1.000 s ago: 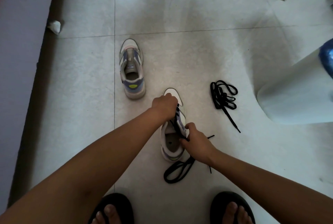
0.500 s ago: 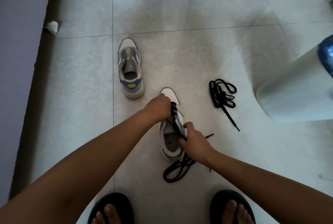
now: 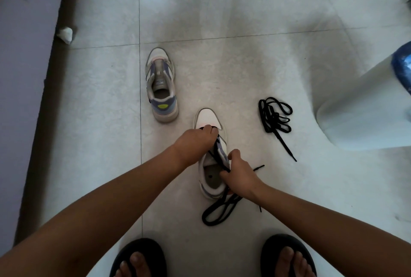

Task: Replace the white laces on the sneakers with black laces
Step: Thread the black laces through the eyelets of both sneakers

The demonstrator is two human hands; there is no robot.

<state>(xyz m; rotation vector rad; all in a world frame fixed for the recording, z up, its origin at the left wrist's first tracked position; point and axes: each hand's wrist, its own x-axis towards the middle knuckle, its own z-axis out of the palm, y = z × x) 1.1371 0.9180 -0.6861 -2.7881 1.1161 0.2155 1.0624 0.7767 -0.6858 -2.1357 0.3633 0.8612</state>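
A white and purple sneaker stands on the floor in front of me, toe pointing away. My left hand is curled over its front eyelets, fingertips pinching the black lace there. My right hand grips the black lace at the shoe's collar; the lace's loose loops trail on the floor behind the heel. A second sneaker, without laces, stands farther away to the left. Another black lace lies bundled on the floor to the right.
The floor is pale tile. A dark baseboard and wall run along the left. A white rounded base with a blue object stands at the right. My feet in black sandals are at the bottom. A crumpled white scrap lies by the wall.
My left hand has shifted slightly along the front eyelets. My right hand has drawn the lace back a little toward the heel. The camera view has drifted slightly.
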